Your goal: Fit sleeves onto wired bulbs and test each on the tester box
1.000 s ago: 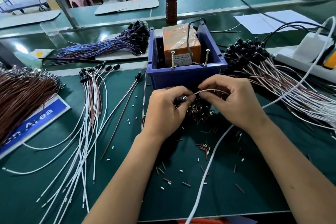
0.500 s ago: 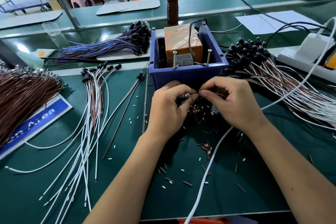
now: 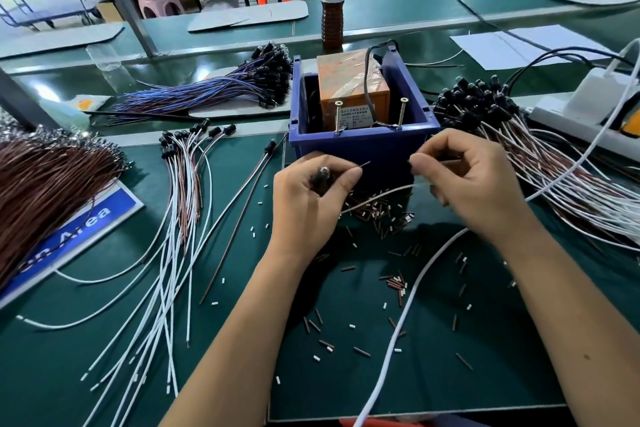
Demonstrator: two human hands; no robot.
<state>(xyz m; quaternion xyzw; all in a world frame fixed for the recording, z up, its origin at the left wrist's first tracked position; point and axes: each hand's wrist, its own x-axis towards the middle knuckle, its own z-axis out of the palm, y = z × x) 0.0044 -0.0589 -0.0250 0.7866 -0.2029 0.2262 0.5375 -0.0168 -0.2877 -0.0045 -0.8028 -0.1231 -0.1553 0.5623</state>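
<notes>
While both hands work close together near the middle of the green counter (image 3: 104, 340), one wired bulb is held up just in front of the blue tester box (image 3: 363, 146). The left hand (image 3: 311, 198) has its grip curled round the bulb (image 3: 323, 172), so only the shiny tip shows. A thin bare wire end pokes out past the thumb toward the right. The right hand (image 3: 474, 184) has its grip pressed together in a pinch. A pale wire (image 3: 388, 192) runs across between the two hands, but I cannot tell if a tiny sleeve is pinched there too, because it is too small to see.

Just under the hands lies a little heap of brown sleeves (image 3: 374, 213), and more are spilled toward the near edge. A pile of bulbs with white and brown wires (image 3: 519, 156) lies by the right edge. A row of bulbs on long wires (image 3: 180, 184) lies to the left.

I think the sleeve step is going on now, and the test on the two screws (image 3: 401, 113) at the front of the box is not done yet.

Some things could go wrong. The bare wire end is thin, so it could bend if the sleeve is pushed on crooked. A sleeve is tiny and could slip from the pinch and get lost in the heap. The thick white cable (image 3: 408, 305) lies under the right arm and could snag it.
</notes>
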